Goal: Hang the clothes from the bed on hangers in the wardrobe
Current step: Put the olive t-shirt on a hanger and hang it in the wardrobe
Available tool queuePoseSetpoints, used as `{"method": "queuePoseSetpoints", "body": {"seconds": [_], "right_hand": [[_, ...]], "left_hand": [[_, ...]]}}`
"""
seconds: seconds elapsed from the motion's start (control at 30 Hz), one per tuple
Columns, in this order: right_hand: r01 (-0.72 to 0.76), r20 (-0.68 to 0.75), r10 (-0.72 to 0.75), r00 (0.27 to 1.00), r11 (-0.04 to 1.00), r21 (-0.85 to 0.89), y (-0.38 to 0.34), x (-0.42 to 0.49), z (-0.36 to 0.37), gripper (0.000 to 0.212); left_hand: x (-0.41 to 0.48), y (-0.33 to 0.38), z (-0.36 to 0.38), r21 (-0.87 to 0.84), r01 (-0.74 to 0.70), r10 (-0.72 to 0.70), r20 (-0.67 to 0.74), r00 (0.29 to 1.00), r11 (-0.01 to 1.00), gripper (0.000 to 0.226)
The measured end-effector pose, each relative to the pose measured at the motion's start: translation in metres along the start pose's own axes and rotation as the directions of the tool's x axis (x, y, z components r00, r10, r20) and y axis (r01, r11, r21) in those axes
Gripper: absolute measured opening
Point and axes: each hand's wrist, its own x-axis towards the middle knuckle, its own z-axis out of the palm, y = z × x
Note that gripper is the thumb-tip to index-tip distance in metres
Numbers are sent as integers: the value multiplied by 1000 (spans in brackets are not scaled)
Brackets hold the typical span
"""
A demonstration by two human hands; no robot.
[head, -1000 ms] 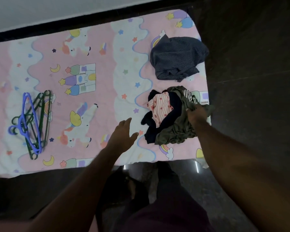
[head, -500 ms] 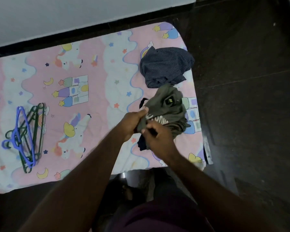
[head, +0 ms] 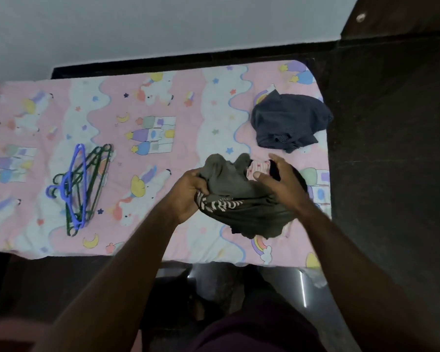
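one olive shirt (head: pixel 235 181) in left hand (head: pixel 187 196)

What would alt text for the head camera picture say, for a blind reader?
Seen from above, a person's left hand grips an olive-green garment with white lettering over a pink cartoon-print bed sheet, while the right hand rests open on it. A dark striped garment lies farther back, and blue and green hangers lie to the left.

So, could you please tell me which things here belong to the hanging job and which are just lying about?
Job: olive shirt in the left hand, navy striped top, pink garment, hangers.
Just there: patterned bed sheet, dark floor.
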Motion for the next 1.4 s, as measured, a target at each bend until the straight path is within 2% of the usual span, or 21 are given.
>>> {"method": "queuePoseSetpoints", "body": {"seconds": [0.03,0.1,0.13,0.2,0.3,0.4,0.47,0.5,0.57,0.6,0.67,0.73,0.83,0.9,0.97,1.03,1.1,1.17,1.23,1.3,1.4], "right_hand": [[-46,187,36,982,998,46,-10,0,5,49],[-150,440,75,895,979,139,-27,-4,22,25],[-147,503,54,863,978,147,-36,-8,40,19],[-105,568,-11,823,979,172,-49,-15,81,26],[-118,545,-102,832,927,355,-68,-23,130,36],[95,363,-224,904,935,341,-95,-41,175,11],[293,278,-346,896,932,215,-115,-51,194,10],[386,270,-405,874,914,122,-125,-57,202,7],[562,369,-503,782,824,-67,-147,-72,221,8],[641,452,-526,720,754,-143,-157,-79,229,15],[774,603,-529,597,576,-262,-173,-97,253,19],[856,702,-506,501,406,-318,-186,-111,273,20],[889,743,-491,455,300,-346,-202,-131,291,24],[898,703,-560,438,238,-370,-212,-139,294,27],[859,631,-627,457,127,-496,-218,-140,292,29],[726,557,-641,528,1,-687,-220,-133,281,32],[582,487,-600,635,-43,-812,-219,-120,266,33],[511,416,-546,727,26,-859,-217,-110,250,33],[479,348,-543,764,116,-870,-221,-103,242,30],[499,323,-578,749,172,-849,-235,-99,239,30],[599,312,-644,699,288,-747,-269,-98,234,25]], "left_hand": [[-13,6,-11,-69,-51,51,2,999,996,47],[-32,20,-33,-171,-123,126,7,992,978,70],[-45,27,-48,-207,-152,158,14,987,967,83],[-72,37,-76,-221,-226,236,18,972,949,82],[-98,37,-104,-210,-280,275,-56,960,937,52],[-132,21,-143,12,-325,322,-179,930,946,37],[-151,5,-170,390,-201,338,-323,884,899,20],[-158,-4,-184,572,-47,322,-392,862,819,20],[-171,-21,-211,752,266,199,-465,863,603,52],[-175,-25,-218,778,327,147,-468,872,537,71],[-186,-24,-229,818,193,265,-384,884,542,96],[-198,-10,-227,829,-76,507,-263,821,554,97],[-212,12,-225,838,-277,704,-167,690,471,69],[-215,19,-228,876,-255,741,-157,653,410,29],[-214,18,-238,907,-167,760,-211,615,387,5],[-216,18,-249,900,-125,785,-288,548,418,9],[-221,25,-259,908,-96,820,-317,477,407,12],[-226,37,-266,919,-48,832,-331,446,391,15],[-232,50,-270,922,32,829,-361,428,386,15],[-239,63,-273,896,123,805,-438,400,427,14],[-251,81,-276,832,201,719,-550,424,518,14]]}}
